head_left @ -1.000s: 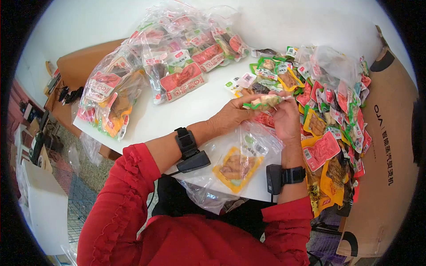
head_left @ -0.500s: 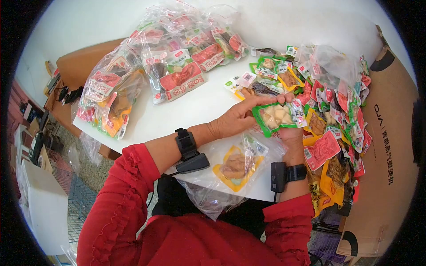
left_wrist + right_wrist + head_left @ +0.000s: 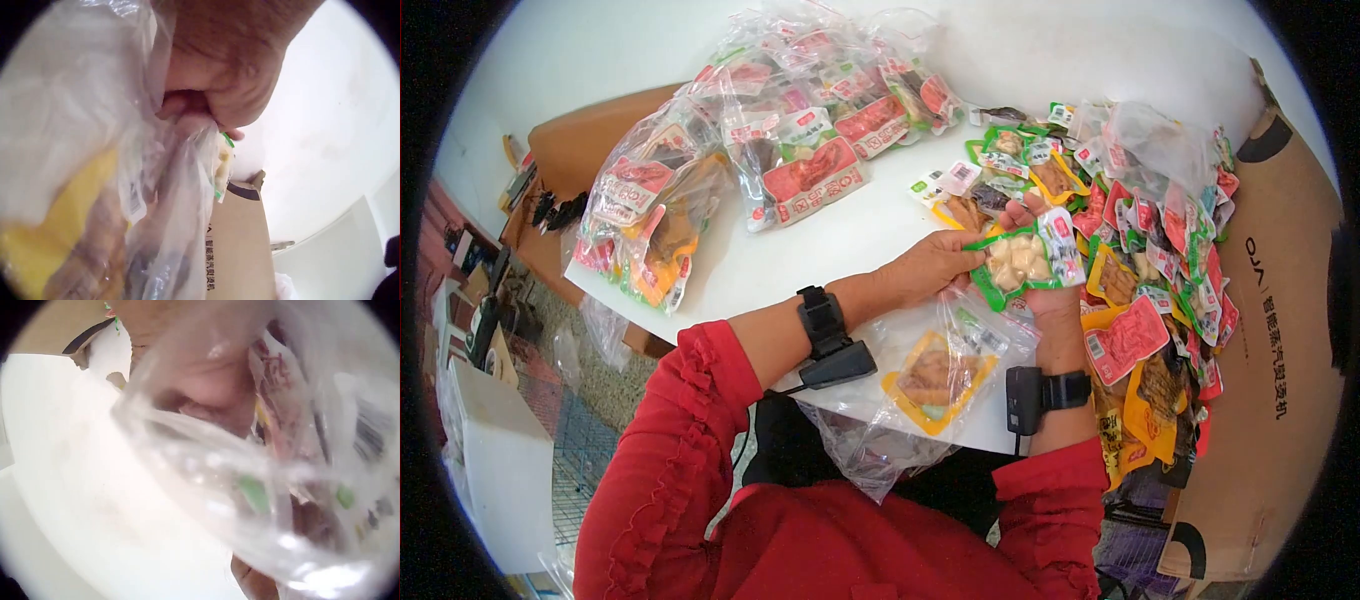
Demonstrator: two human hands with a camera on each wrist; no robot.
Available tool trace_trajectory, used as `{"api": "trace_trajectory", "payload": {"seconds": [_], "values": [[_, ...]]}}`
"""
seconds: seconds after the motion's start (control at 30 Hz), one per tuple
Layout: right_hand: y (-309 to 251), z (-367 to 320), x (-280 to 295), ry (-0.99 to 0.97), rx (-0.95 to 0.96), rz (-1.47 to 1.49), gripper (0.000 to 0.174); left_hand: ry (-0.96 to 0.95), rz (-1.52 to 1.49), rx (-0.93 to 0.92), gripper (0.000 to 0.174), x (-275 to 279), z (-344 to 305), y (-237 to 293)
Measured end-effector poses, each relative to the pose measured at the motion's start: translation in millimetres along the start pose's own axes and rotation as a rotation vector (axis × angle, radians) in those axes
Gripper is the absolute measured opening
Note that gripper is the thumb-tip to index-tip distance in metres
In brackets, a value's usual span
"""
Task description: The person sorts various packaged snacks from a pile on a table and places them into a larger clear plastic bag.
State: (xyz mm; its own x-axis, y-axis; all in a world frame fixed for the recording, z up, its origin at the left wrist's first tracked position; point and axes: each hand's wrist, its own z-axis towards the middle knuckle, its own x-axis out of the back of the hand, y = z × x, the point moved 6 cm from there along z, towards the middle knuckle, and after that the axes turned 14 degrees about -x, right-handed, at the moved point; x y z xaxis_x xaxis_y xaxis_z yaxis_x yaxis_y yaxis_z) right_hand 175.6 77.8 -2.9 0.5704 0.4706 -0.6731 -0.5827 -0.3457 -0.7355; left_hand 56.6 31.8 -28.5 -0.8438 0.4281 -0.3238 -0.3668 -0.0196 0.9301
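My left hand (image 3: 930,265) pinches the left edge of a green-bordered food packet (image 3: 1018,262) with pale chunks showing through its window. Behind and below that packet is my right hand (image 3: 1055,303), its fingers extending past the packet's upper edge and its palm mostly covered. A clear plastic bag (image 3: 870,345) spreads under both hands, with a yellow-edged packet (image 3: 937,377) of brown food inside. In the left wrist view, the bag's plastic (image 3: 190,162) lies close against the left hand. Clear film also overlaps the right hand (image 3: 212,381) in the right wrist view.
Filled clear bags (image 3: 810,170) stand along the back and left of the white table (image 3: 900,190). A heap of loose food packets (image 3: 1145,240) covers the right side, beside a large cardboard box (image 3: 1260,330). A wire cage (image 3: 580,440) is on the floor at left.
The green-bordered packet has turned from edge-on to face up, and its printed end has tilted upward. The right hand's fingers have shifted behind it. The clear bag has moved slightly.
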Motion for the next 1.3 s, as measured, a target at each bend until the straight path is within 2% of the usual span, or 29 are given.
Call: {"api": "trace_trajectory", "payload": {"seconds": [0.07, 0.1, 0.13, 0.2, 0.23, 0.27, 0.33, 0.43, 0.6, 1.0, 1.1, 1.17, 1.3], "values": [[2.2, 2.0, 4.9, 0.056, -0.016, 0.092, 0.043, 0.132, -0.017, -0.021, 0.028, 3.8, -0.7, 5.0], [1.5, 4.5, 13.3, 0.198, -0.027, 0.152, 0.044, 0.133, -0.017, -0.022, 0.028, 4.0, -0.7, 6.4], [-0.8, 3.3, 3.6, 0.196, -0.030, 0.151, 0.044, 0.173, -0.031, -0.069, 0.025, 7.4, -0.2, 10.5], [-9.8, -5.3, -4.3, 0.340, 0.081, 0.160, 0.046, 0.214, -0.044, -0.117, 0.023, 10.8, -0.3, 15.1], [-9.4, -4.0, -7.5, 0.178, 0.011, 0.115, 0.040, 0.226, -0.029, -0.140, 0.025, 11.9, -0.4, 16.6], [-7.0, -2.9, -3.0, 0.178, 0.010, 0.114, 0.040, 0.236, -0.015, -0.163, 0.026, 12.5, -0.3, 18.2], [-6.6, -2.5, -2.6, 0.256, 0.093, -0.096, 0.031, 0.223, 0.017, -0.145, 0.032, 12.1, 1.2, 16.3], [-5.3, -3.5, -10.9, 0.215, 0.122, -0.237, 0.028, 0.155, 0.058, -0.139, 0.038, 6.4, 1.3, 16.3], [-6.3, -3.8, -15.5, 0.206, 0.146, -0.216, 0.026, 0.070, 0.035, -0.196, 0.040, 6.2, 4.2, 10.3], [-1.8, -1.6, -8.1, 0.218, 0.064, -0.151, 0.023, 0.050, -0.033, -0.132, 0.039, 10.1, 4.9, 3.9], [-2.9, -3.2, -12.3, 0.241, 0.066, -0.171, 0.023, 0.065, -0.059, -0.059, 0.036, 5.4, 3.6, 5.9], [-2.2, -3.4, -13.2, 0.249, 0.061, -0.190, 0.023, 0.117, -0.248, -0.062, 0.032, -5.1, -1.3, 15.7], [-0.1, -2.1, -13.4, 0.230, 0.046, -0.143, 0.023, 0.110, -0.151, -0.035, 0.031, 1.9, -1.0, 14.3]]}}
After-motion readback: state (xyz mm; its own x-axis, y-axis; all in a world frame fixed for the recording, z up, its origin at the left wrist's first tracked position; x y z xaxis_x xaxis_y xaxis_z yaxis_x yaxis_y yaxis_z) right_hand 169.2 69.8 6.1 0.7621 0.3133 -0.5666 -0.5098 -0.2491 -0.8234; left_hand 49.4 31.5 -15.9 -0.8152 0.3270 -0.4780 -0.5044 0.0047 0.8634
